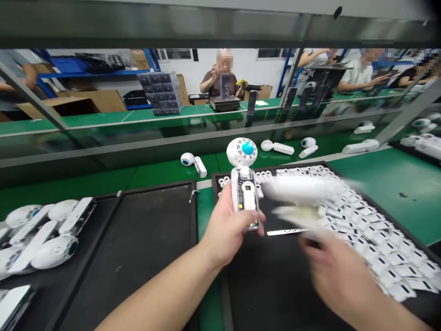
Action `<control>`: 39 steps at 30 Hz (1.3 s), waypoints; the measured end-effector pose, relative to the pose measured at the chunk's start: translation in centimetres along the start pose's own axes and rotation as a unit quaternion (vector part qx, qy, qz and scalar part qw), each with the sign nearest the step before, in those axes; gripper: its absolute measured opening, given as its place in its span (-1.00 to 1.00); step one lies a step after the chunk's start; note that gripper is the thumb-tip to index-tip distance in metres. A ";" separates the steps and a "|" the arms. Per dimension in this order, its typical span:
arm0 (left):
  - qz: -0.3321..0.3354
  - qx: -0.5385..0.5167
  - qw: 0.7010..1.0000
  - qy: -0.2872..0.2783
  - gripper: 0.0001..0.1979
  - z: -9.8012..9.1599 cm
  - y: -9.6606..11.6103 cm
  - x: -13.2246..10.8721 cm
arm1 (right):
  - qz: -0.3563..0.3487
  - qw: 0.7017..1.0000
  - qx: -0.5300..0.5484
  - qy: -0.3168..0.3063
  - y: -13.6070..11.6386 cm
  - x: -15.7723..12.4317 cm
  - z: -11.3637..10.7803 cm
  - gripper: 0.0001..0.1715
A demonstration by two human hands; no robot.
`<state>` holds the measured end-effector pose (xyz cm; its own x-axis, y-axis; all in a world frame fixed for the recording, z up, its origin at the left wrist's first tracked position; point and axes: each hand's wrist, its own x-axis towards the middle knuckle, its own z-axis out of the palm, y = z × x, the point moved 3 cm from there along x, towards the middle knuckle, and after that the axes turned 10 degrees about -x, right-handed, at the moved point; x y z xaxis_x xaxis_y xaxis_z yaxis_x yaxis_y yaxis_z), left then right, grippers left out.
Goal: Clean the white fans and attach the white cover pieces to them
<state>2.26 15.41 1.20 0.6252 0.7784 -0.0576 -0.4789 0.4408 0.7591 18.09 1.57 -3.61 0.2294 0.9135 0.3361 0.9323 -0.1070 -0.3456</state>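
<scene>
My left hand [225, 225] is closed round the handle of a small white handheld fan [242, 154], held upright with its blue-centred head on top. The handle's front is uncovered or clear, and inner parts with a little display window show. On the right, my right hand [337, 266] is smeared by motion, its fingers curled at a long white object [299, 188] too blurred to name. Below that object a narrow white strip with holes [285, 232] lies on the black tray [268, 285]. Rows of small white covers [375, 243] with dark windows fill the tray's right side.
A second black tray [151, 230] at left bears several white fans [55, 250]. More fans [193, 163] lie on the green bench behind. A metal rail crosses above. Beyond, a person [223, 82] sits at another bench near stacked dark boxes [161, 92]; other people work at right.
</scene>
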 end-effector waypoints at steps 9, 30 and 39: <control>-0.019 -0.029 0.999 -0.015 -0.49 -0.2 -1.1 0.0 | -0.135 0.975 -0.141 0.101 -2.4 -0.2 -0.6 -0.75; 0.329 0.355 0.832 0.270 -0.16 -12.2 13.1 4.0 | -0.139 0.976 -0.037 -0.161 -0.3 -0.1 3.9 -0.67; 0.139 0.649 0.605 0.440 -0.45 -15.5 19.7 -9.7 | -0.198 0.966 -0.072 -0.150 -5.4 17.7 11.0 -0.66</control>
<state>-22.77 23.48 6.62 -0.2130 0.9298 0.3000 0.7538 -0.0390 0.6559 14.03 22.67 -5.37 -0.2248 0.9641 0.1412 0.9643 0.2409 -0.1096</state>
